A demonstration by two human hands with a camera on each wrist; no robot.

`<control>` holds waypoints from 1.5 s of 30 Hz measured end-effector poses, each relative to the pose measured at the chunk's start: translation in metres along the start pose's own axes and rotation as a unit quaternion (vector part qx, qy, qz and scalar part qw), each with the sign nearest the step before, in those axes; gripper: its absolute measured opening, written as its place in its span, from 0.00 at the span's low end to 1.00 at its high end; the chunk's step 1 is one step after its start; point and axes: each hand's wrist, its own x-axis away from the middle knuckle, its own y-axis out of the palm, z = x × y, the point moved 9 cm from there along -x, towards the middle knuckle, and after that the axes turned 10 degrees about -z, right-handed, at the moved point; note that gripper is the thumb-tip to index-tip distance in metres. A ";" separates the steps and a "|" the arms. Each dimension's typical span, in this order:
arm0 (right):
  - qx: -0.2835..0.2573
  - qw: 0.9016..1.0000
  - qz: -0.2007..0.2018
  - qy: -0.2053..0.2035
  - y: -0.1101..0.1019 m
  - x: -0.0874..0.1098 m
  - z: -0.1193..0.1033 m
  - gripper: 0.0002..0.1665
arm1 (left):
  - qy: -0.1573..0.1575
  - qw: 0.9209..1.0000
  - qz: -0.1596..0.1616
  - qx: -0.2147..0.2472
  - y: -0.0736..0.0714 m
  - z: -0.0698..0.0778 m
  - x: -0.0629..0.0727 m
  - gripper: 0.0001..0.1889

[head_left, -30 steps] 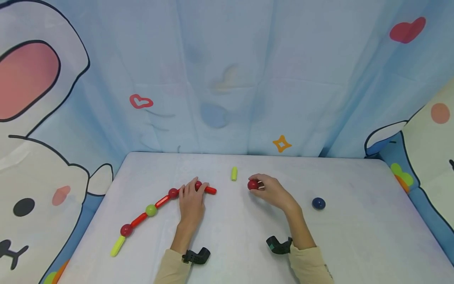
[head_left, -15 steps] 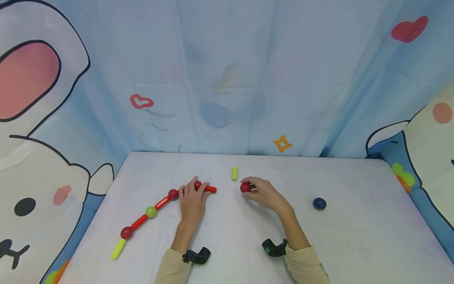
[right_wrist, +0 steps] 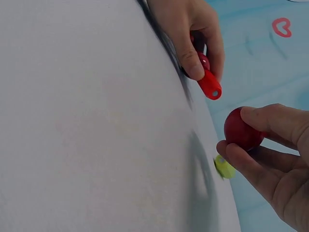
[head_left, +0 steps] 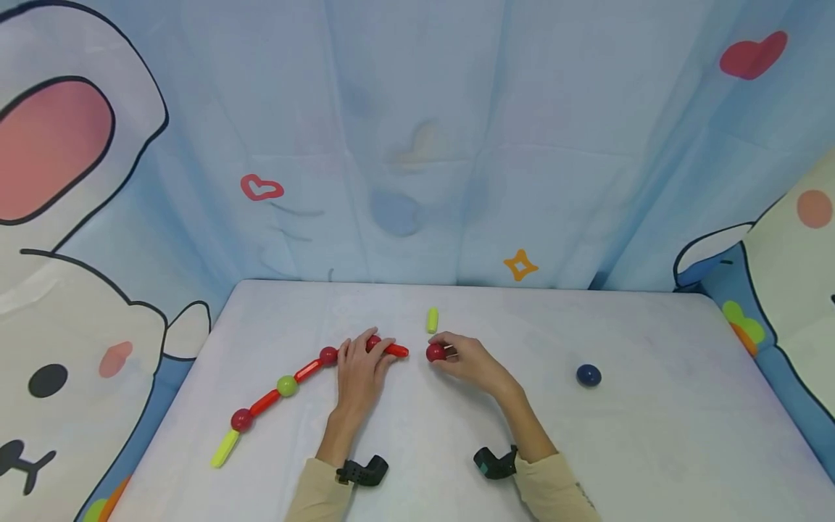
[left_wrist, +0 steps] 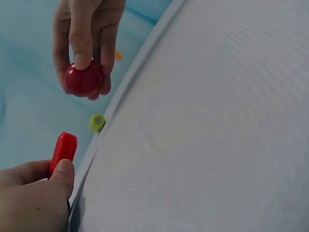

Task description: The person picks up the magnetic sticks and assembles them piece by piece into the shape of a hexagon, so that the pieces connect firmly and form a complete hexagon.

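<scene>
A jointed chain of red and yellow-green rods and balls runs across the white table, from a yellow-green rod point(head_left: 225, 449) at lower left through a green ball point(head_left: 287, 386) to a red rod point(head_left: 396, 350). My left hand point(head_left: 360, 370) grips the chain near its right end, fingers round a red ball point(head_left: 373, 342) and the start of that rod. In the right wrist view the rod's end face shows a small pale dot. My right hand point(head_left: 475, 362) pinches a loose dark red ball point(right_wrist: 243, 129) between thumb and fingers, a short gap from the rod's tip.
A loose yellow-green rod point(head_left: 433, 320) lies behind the right hand's ball. A dark blue ball point(head_left: 588, 375) rests on the table point(head_left: 678, 435) to the right. A blue patterned curtain point(head_left: 404, 109) hangs beyond the table's back edge.
My right hand has carried the red ball leftward and slightly nearer, towards the chain's end. The left hand and the chain have shifted slightly right.
</scene>
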 end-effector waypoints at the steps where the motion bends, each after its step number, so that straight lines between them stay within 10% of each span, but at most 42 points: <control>1: 0.001 1.000 -0.004 -0.005 0.003 -0.001 -0.001 0.22 | 0.005 1.000 0.003 0.002 0.000 0.001 0.000 0.18; 19: 0.012 1.000 0.005 -0.017 0.014 -0.004 -0.011 0.23 | 0.049 0.999 0.009 0.004 -0.002 0.009 0.001 0.17; 45: -0.016 0.998 0.033 -0.043 0.019 -0.009 -0.010 0.23 | 0.032 0.999 0.012 -0.006 -0.003 0.007 0.001 0.17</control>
